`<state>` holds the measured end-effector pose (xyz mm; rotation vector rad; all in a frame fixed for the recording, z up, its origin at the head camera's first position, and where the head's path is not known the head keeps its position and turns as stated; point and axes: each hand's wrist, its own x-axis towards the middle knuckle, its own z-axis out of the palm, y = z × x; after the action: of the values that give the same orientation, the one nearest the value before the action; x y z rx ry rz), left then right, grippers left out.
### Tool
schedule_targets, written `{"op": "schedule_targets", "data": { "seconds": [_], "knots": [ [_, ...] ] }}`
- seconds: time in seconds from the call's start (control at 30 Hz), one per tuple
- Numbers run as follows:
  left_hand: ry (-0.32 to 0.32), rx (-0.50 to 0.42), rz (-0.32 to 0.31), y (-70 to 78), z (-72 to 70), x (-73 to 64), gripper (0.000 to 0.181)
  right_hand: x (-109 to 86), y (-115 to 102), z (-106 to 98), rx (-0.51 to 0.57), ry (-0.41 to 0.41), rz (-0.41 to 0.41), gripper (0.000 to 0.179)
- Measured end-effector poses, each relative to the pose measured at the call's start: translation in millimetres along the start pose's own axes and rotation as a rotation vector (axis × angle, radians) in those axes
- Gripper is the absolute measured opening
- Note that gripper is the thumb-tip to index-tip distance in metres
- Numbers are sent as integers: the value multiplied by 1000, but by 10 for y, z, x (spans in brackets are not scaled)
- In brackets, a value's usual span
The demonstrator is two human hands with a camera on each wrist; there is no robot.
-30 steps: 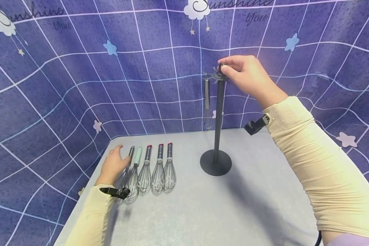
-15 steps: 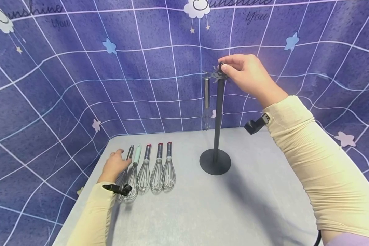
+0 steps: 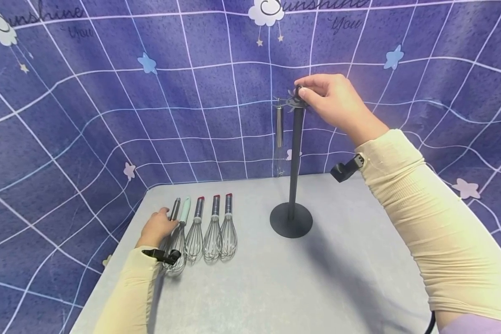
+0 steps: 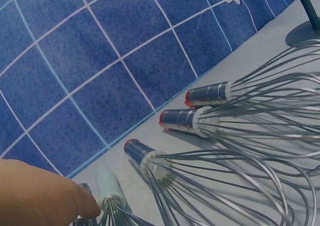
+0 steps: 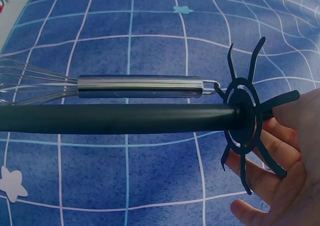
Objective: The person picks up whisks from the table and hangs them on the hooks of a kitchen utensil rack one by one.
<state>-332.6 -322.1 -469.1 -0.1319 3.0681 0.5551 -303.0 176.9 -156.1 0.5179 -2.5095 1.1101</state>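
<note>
Left hand (image 3: 155, 228) at dark-handled whisk (image 3: 175, 209), lower left of frame, grip cannot be told; mint-handled whisk (image 3: 185, 211) beside it, then three red-tipped whisks (image 3: 215, 206) on table (image 3: 242, 287); steel-handled whisk (image 3: 279, 127) hangs from black stand (image 3: 294, 157), right of centre, stand's top pinched by right hand (image 3: 338, 102)

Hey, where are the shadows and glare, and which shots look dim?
Head view: a soft shadow crosses the grey tabletop beside the black hook stand; right wrist view: glare streaks the hanging whisk's steel handle; both wrist views look dimmer and bluer than the head view.
</note>
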Motion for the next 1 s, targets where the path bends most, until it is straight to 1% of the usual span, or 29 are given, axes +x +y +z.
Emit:
{"op": "schedule_targets", "data": {
  "seconds": [0.17, 0.4, 0.67, 0.73, 0.9, 1.0],
  "knots": [
    [-15, 16, 8, -6, 27, -4, 63, -2, 6, -5, 0, 0, 1, 38],
    [-5, 24, -1, 0, 65, -3, 58, -5, 9, -11, -20, 1, 6, 39],
    [-12, 49, -3, -37, 39, 64, 67, -5, 1, -16, -20, 2, -2, 39],
    [-19, 55, -8, -25, 23, 53, 70, -6, 0, -19, -33, 3, 1, 39],
    [-47, 81, -48, 7, -8, 13, 75, -5, 1, -13, -41, 2, 0, 38],
    [-60, 98, -65, -4, -14, 23, 75, -9, -7, -8, -35, 2, 0, 38]
  ]
}}
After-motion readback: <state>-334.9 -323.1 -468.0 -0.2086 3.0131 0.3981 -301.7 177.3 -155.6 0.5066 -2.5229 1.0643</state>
